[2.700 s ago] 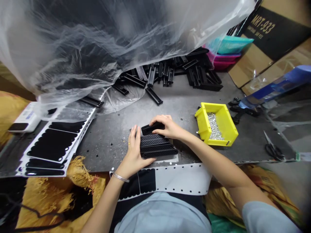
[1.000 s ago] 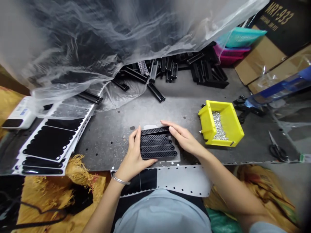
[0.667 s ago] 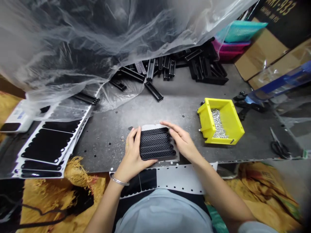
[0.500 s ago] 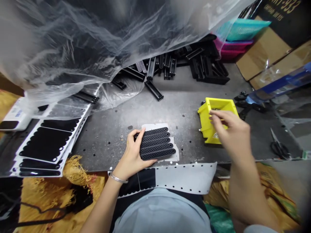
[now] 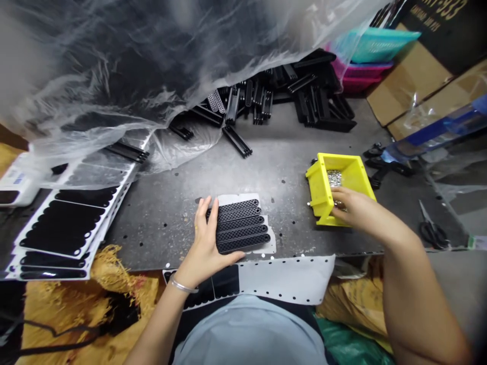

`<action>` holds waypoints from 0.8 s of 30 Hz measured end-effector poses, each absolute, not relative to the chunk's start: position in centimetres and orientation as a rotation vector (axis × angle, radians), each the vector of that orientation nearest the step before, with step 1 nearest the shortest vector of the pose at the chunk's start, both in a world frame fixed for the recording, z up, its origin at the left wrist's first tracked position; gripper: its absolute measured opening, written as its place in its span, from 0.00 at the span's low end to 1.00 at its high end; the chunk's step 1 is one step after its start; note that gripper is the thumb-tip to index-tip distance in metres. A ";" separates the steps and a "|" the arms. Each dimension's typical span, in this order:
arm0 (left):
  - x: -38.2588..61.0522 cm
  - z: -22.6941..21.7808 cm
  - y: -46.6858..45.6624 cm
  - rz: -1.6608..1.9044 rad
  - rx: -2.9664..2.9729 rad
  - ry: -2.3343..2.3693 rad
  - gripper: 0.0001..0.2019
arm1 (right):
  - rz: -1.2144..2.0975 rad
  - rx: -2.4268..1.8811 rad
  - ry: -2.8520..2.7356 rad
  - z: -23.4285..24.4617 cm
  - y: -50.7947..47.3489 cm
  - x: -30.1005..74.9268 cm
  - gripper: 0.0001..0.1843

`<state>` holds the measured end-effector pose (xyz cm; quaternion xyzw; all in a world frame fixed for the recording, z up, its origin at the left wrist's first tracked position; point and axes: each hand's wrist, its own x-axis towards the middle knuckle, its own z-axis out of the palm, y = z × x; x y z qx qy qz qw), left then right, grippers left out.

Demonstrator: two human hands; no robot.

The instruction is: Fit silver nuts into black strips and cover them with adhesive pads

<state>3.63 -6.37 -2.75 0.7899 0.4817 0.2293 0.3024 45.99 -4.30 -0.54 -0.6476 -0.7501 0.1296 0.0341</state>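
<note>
My left hand (image 5: 207, 243) lies around the left end of a row of several black lattice-patterned strips (image 5: 243, 223), fingers stretched and thumb spread below the lowest strip. Its fingers touch the left edge of the row. Under the strips a white sheet (image 5: 271, 223) shows at the back and right. My right hand (image 5: 355, 208) is down inside a yellow bin (image 5: 321, 185), its fingers curled at the small shiny metal pieces (image 5: 335, 178). The bin and the hand itself partly hide those fingertips, so what is between them cannot be made out.
Black plastic parts (image 5: 262, 99) are heaped at the back under clear plastic film (image 5: 182, 45). Scissors (image 5: 432, 228) lie at the right, near a blue roll (image 5: 429, 137). Sheets with black stickers (image 5: 66, 223) lie at the left. Another sticker sheet (image 5: 281, 279) hangs at the front edge.
My right hand has gone from above the yellow bin's rim down into it. My left hand's fingers have straightened and loosened beside the strips. The view has shifted slightly.
</note>
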 end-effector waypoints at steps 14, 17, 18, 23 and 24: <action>5.0 -2.0 -5.4 0.549 2.333 1.255 0.60 | 0.216 -2.101 -1.841 4.7 -3.6 45.4 0.05; 5.2 -2.1 -5.2 0.560 2.352 1.252 0.57 | 0.136 -1.863 -1.821 6.3 -3.5 41.8 0.06; 5.2 -2.1 -5.1 0.563 2.356 1.248 0.57 | 0.170 -1.764 -1.862 6.4 -3.4 39.6 0.06; 5.2 -2.0 -5.3 0.571 2.348 1.265 0.58 | 0.478 -1.344 -2.232 2.9 -4.1 27.2 0.14; 5.1 -2.0 -5.4 0.567 2.349 1.265 0.58 | 0.442 -1.341 -2.253 1.8 -4.7 25.6 0.15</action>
